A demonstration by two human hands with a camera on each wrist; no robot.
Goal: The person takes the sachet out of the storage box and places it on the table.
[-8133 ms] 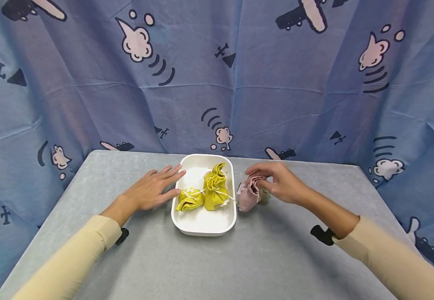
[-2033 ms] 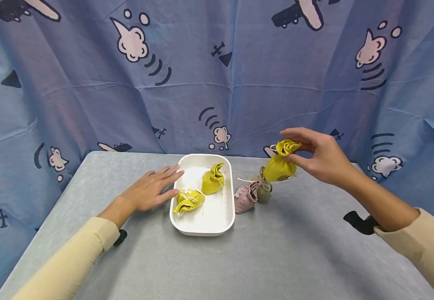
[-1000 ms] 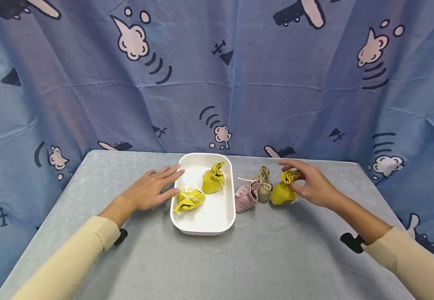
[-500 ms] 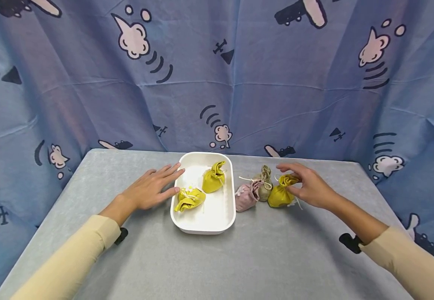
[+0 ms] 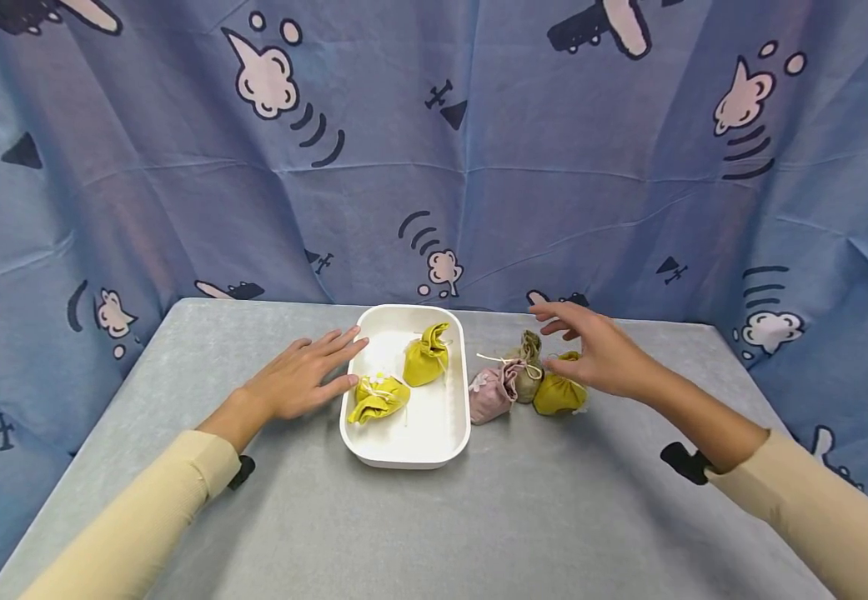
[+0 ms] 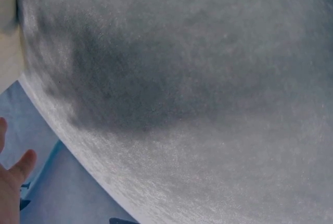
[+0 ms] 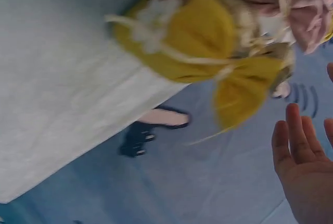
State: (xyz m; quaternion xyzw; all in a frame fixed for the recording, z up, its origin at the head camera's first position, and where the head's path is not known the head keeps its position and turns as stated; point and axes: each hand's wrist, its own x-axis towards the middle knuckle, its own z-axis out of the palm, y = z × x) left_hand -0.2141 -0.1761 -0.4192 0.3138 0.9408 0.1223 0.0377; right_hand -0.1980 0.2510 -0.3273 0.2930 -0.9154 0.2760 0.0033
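A white plastic tray (image 5: 403,460) holds two yellow drawstring pouches (image 5: 426,360), one upright at the back and one tipped over at the front left. My left hand (image 5: 300,379) rests beside it, fingers straight, fingertips at its left rim. Right of the tray stand a pink pouch (image 5: 489,397), an olive-brown pouch (image 5: 528,385) and a third yellow pouch (image 5: 559,397), close together. Over that yellow pouch hovers my right hand (image 5: 599,350), its fingers apart and gripping nothing. In the right wrist view the pouch shows a white flower (image 7: 155,23) and cord.
A grey cloth-covered table (image 5: 418,533) carries everything. Behind it hangs a blue patterned curtain (image 5: 373,167), close to the table's back edge. The left wrist view shows mostly the table surface.
The pink pouch was released beside the tray. My right hand then lifted a yellow pouch from the tray, set it right of the olive-brown one and let go, rising leftward. My left hand stayed put.
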